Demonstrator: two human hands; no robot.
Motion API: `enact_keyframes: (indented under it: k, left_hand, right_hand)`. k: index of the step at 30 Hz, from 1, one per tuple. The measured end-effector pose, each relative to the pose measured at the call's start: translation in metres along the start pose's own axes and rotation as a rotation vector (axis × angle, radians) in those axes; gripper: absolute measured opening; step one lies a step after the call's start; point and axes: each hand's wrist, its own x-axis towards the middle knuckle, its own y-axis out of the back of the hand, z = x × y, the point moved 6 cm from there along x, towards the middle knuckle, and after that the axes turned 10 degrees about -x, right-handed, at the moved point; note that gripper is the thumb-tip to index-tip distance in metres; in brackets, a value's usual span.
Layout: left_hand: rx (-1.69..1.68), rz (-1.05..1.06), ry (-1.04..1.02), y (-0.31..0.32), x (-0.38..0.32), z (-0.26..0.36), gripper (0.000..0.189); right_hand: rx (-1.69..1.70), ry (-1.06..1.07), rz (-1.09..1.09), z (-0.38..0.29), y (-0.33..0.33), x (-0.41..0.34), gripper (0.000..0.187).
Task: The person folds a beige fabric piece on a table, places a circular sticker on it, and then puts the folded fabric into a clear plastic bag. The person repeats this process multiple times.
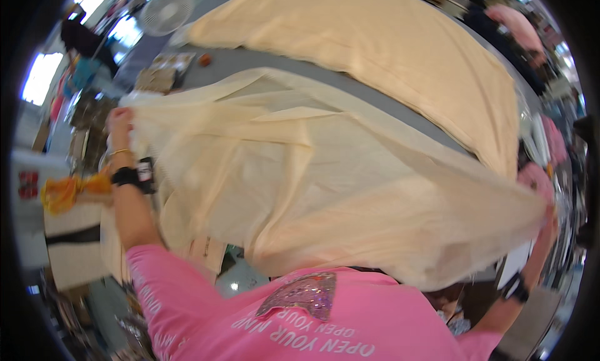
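A thin, see-through cream cloth (328, 164) is stretched in the air between my two outspread arms, loosely folded in its middle. My left hand (121, 120) grips its left end with the fingers closed. Far to the right, my right hand (549, 211) holds the opposite end; the fingers are blurred there. Beyond the sheer cloth, a larger peach-cream fabric (375, 37) lies over the grey table (262, 58), its near edge slightly uneven. The lower part of the held cloth hangs close to my pink shirt.
A white fan (167, 10) stands at the far left, near a small orange round thing (205, 59) and stacked packets (156, 79). Cardboard boxes (75, 262) and a yellow plastic bundle (65, 192) sit left of me. Other people (518, 30) are at the upper right.
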Motion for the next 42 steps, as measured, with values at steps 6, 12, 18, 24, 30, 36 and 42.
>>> enact_keyframes:
  k: [6, 12, 18, 24, 30, 36, 42]
  left_hand:
    - [0.519, 0.174, -0.846, 0.038, 0.126, 0.209, 0.022]
    - [-0.084, 0.027, -0.689, 0.132, 0.121, 0.24, 0.034]
    - [-0.193, -0.148, -0.74, 0.142, 0.081, 0.157, 0.046]
    - [-0.707, 0.15, 0.022, 0.18, 0.02, -0.003, 0.036]
    - [-0.614, -0.138, -0.205, 0.057, -0.036, 0.069, 0.024]
    - [-0.804, -0.653, -0.67, -0.162, -0.245, 0.273, 0.015]
    - [-1.252, -1.359, -0.211, -0.253, -0.397, 0.337, 0.029]
  right_hand:
    - [-0.167, 0.329, 0.221, -0.135, 0.02, 0.132, 0.048]
    - [-0.068, 0.199, 0.331, -0.138, 0.099, 0.089, 0.05]
    - [0.442, 0.243, 0.099, -0.049, 0.048, 0.015, 0.025]
    - [0.661, 0.159, 0.113, 0.057, 0.005, -0.105, 0.019]
    - [0.399, 0.348, 0.03, -0.041, -0.047, -0.138, 0.016]
    - [0.138, 1.089, -0.534, -0.309, -0.223, -0.223, 0.019]
    - [0.337, 1.422, -1.001, -0.407, -0.33, -0.327, 0.013]
